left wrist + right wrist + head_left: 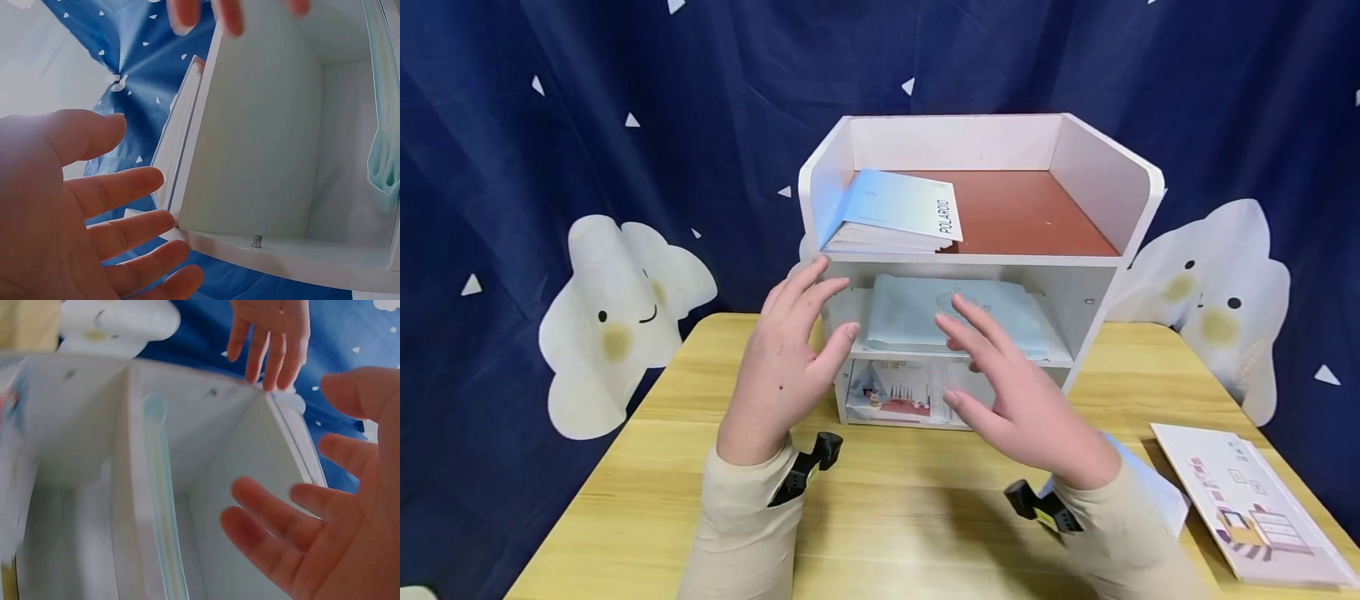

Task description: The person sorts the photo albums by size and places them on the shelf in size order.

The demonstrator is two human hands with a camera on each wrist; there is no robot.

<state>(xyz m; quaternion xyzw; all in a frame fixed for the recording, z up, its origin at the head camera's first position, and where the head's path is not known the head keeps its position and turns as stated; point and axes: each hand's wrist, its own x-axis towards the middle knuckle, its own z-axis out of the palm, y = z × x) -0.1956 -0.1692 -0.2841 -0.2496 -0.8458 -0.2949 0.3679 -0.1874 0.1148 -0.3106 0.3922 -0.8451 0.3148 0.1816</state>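
2 hands hover at the near side of a white 3-tier shelf unit on a wooden worktop. The left hand, thumb spread and fingers loosely extended, holds nothing before the unit's left side, its fingertips near the near left corner of the top tier. The right hand, also empty, has its fingers parted and lightly bent in front of the middle and bottom tiers.

At the left end of the top tier's red-brown floor lies a blue-and-white "POLAROID" book, its long axis running left to right. Its page edges face the near side, its deep-blue edge faces left, and the lettering runs near to far along the right edge of the cover.

On the middle tier, a light-blue book lies flat, its long axis left to right, partly hidden behind the right hand. In the bottom tier, illustrated printed matter shows at the left.

On the worktop at right, an illustrated book lies with its long axis running from far left to near right; a blue-and-white item sits just beside it, partly covered by the right arm. A navy curtain with pale smiling clouds hangs behind.
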